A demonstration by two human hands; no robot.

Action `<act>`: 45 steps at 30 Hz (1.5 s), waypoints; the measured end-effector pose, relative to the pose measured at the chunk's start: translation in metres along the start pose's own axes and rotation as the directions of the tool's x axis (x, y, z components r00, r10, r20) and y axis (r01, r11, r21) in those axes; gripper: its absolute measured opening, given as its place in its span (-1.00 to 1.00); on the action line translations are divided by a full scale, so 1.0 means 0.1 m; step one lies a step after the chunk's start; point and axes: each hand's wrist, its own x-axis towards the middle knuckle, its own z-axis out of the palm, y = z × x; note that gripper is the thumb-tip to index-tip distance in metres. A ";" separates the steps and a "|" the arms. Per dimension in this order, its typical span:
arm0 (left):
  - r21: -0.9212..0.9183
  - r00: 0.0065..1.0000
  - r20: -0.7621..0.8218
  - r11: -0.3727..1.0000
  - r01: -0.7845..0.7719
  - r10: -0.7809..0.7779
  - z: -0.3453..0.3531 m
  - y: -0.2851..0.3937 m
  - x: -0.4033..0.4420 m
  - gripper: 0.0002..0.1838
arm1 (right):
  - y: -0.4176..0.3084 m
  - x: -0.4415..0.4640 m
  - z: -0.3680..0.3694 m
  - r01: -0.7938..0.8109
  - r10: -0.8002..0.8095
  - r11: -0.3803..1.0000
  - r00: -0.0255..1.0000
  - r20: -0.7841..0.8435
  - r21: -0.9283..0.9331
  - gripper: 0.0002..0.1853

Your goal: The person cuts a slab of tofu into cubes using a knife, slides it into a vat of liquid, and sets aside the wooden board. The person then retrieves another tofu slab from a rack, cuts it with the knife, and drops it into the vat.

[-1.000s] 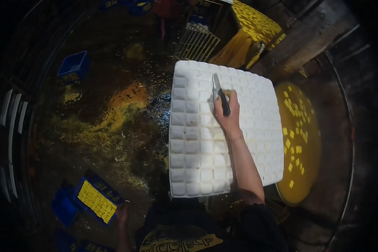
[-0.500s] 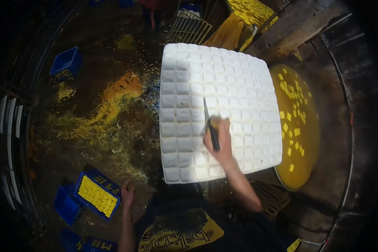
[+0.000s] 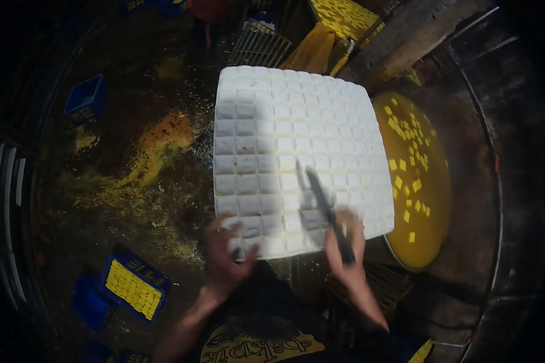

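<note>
A large white slab that looks like tofu [image 3: 297, 127], marked into a grid of squares, lies in front of me. My right hand [image 3: 347, 242] grips a knife [image 3: 327, 209] over the slab's near right part, its blade pointing away from me; motion smears the hand. Whether the blade touches the slab I cannot tell. At the near left corner, my left hand [image 3: 227, 251] has its fingers spread beside the slab's edge and holds nothing. The light falls across the slab's right part, leaving the left columns in shadow.
To the right, a round vat of yellow liquid [image 3: 430, 224] holds floating yellow squares. A blue crate [image 3: 163, 279] of yellow blocks stands at lower left, another blue crate [image 3: 85, 100] farther off. Slatted racks [image 3: 260, 43] lie beyond the slab. A person [image 3: 209, 12] stands at the far top.
My left hand has come up from beside the blue crate to the slab's near left corner. My right hand has drawn back toward me and rightward with the knife. The view has shifted slightly.
</note>
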 end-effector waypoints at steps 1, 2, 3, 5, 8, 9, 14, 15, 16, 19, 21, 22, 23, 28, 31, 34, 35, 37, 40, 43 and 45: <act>-0.023 0.995 0.095 1.000 -0.020 0.023 0.11 0.06 0.05 -0.37 | 0.14 0.49 0.10 -0.208 0.192 0.966 0.975 0.110 0.155 -0.64; 0.076 0.968 0.241 0.993 -0.087 0.067 0.16 0.16 0.14 -0.29 | 0.33 0.99 0.28 0.023 -0.028 0.996 0.999 0.047 0.091 -0.66; 0.162 0.920 0.383 0.974 -0.160 0.087 0.20 0.23 0.24 -0.21 | 0.50 1.45 0.48 0.109 -0.109 0.991 0.994 -0.004 0.080 -0.69; 0.257 0.878 0.477 0.948 -0.186 0.043 0.33 0.18 0.27 -0.08 | 0.74 2.22 0.84 0.284 -0.283 0.959 0.957 -0.057 0.015 -0.71; 0.352 0.801 0.596 0.913 -0.206 -0.049 0.42 0.14 0.30 -0.03 | 0.83 2.95 1.27 0.392 -0.390 0.920 0.915 -0.106 0.007 -0.74; 0.358 0.802 0.594 0.912 -0.199 -0.058 0.44 0.11 0.29 -0.03 | 0.90 3.09 1.38 0.390 -0.397 0.916 0.915 -0.068 -0.090 -0.74; 0.391 0.787 0.611 0.898 -0.203 -0.088 0.41 0.17 0.29 0.04 | 0.99 2.85 1.35 0.371 -0.379 0.912 0.925 -0.011 -0.174 -0.74; 0.382 0.782 0.619 0.900 -0.212 -0.078 0.42 0.17 0.29 0.04 | 1.01 2.63 1.28 0.432 -0.439 0.885 0.898 -0.001 -0.172 -0.73; 0.386 0.788 0.611 0.896 -0.218 -0.072 0.42 0.18 0.29 0.06 | 0.95 2.37 1.18 0.492 -0.498 0.853 0.867 0.010 -0.173 -0.72; 0.366 0.802 0.596 0.901 -0.233 -0.035 0.43 0.18 0.25 0.10 | 0.84 1.36 0.84 0.404 -0.399 0.906 0.914 0.068 -0.123 -0.70; 0.389 0.861 0.505 0.872 -0.298 0.070 0.49 0.09 0.18 0.05 | 0.75 0.59 0.60 0.376 -0.363 0.913 0.926 0.108 -0.158 -0.57; 0.383 0.870 0.486 0.874 -0.299 0.085 0.51 0.08 0.15 0.05 | 0.76 0.18 0.51 0.332 -0.315 0.930 0.941 0.121 -0.157 -0.50; 0.390 0.875 0.475 0.868 -0.308 0.097 0.50 0.08 0.15 0.05 | 0.56 -0.16 0.40 0.271 -0.265 0.957 0.962 0.069 -0.103 -0.61; 0.360 0.900 0.417 0.886 -0.293 0.128 0.56 0.05 0.10 0.04 | 0.38 -1.56 -0.22 0.172 -0.167 0.984 0.978 0.123 -0.036 -0.64; 0.401 0.894 0.447 0.884 -0.240 0.040 0.54 0.19 0.11 0.02 | 0.22 -1.49 -0.51 0.107 -0.106 0.994 0.982 0.159 0.005 -0.66; 0.399 0.838 0.545 0.887 -0.233 -0.025 0.63 0.38 0.18 0.10 | 0.13 -0.63 -0.57 -0.019 0.016 0.997 0.999 0.049 0.077 -0.54; 0.367 0.823 0.567 0.894 -0.257 0.004 0.69 0.41 0.20 0.10 | 0.22 -0.21 -0.51 -0.080 0.077 0.996 0.995 0.063 0.047 -0.61; 0.323 0.823 0.564 0.898 -0.299 0.071 0.84 0.39 0.23 0.12 | 0.50 0.79 -0.21 0.044 -0.044 0.997 0.999 0.004 0.058 -0.72; 0.436 0.801 0.599 0.832 -0.342 0.015 0.87 0.40 0.33 0.12 | 0.92 2.04 0.33 0.270 -0.269 0.963 0.962 -0.037 0.024 -0.71; 0.444 0.792 0.609 0.846 -0.296 -0.042 0.89 0.40 0.34 0.12 | 1.05 2.83 0.78 0.443 -0.445 0.896 0.891 -0.093 -0.033 -0.75; 0.413 0.788 0.615 0.864 -0.288 -0.032 0.90 0.38 0.33 0.10 | 1.12 3.11 0.98 0.453 -0.468 0.876 0.881 -0.066 -0.165 -0.76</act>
